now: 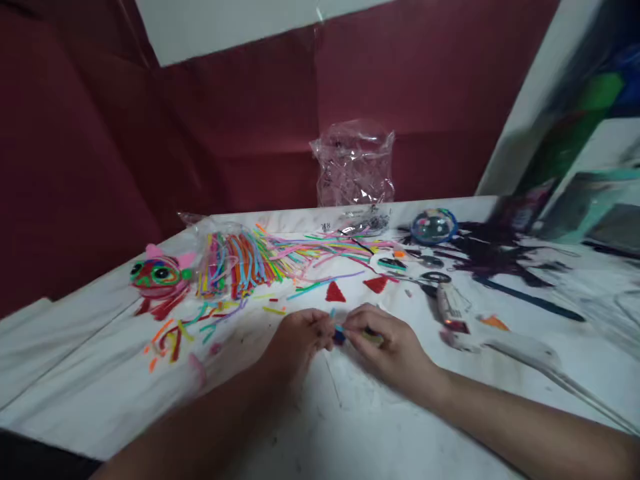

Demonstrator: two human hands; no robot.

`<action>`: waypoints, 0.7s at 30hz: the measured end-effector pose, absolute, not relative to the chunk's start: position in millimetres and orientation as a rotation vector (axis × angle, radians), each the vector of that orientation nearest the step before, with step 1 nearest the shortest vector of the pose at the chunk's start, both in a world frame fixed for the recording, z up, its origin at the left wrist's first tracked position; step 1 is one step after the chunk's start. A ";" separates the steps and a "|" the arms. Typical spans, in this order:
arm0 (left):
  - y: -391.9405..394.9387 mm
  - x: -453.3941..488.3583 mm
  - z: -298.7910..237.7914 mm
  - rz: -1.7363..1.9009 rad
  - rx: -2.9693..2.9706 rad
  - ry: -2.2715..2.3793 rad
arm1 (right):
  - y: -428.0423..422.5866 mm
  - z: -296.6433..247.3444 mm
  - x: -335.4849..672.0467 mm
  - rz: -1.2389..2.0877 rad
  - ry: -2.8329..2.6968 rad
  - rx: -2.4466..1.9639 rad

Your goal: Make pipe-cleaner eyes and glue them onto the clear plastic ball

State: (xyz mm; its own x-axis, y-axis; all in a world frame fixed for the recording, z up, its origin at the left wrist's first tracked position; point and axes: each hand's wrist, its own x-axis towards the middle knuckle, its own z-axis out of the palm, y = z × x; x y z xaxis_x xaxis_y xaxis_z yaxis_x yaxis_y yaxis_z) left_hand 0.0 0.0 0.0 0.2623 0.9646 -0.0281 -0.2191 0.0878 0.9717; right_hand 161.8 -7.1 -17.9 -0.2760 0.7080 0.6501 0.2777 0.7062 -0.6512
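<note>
My left hand (299,337) and my right hand (385,343) meet over the white table (100,387). Both are closed in a pinch on a small blue and yellow pipe-cleaner piece (340,334) held between them. A short light-blue end sticks up above the fingers. Two red felt triangles (335,293) lie just beyond my hands. Further back a clear bag of coloured pipe cleaners (235,261) spills its strands to the right.
A pink and red frog-like craft figure (159,275) sits at the left. Loose cut pieces (175,330) lie near it. Scissors (434,277), a glue tube (447,305), a clear dome (433,226) and an empty plastic bag (355,167) stand to the right and behind.
</note>
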 end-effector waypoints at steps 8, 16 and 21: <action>8.0 -13.7 -7.0 0.921 1.379 0.946 | -9.3 -8.5 161.5 0.632 -1.906 -0.711; 11.9 -20.5 -11.7 0.820 1.489 0.931 | 1.5 -12.5 159.3 1.080 -1.646 -0.848; 10.6 -16.3 -11.0 0.750 1.468 0.934 | 1.7 -13.3 158.9 0.967 -1.744 -0.844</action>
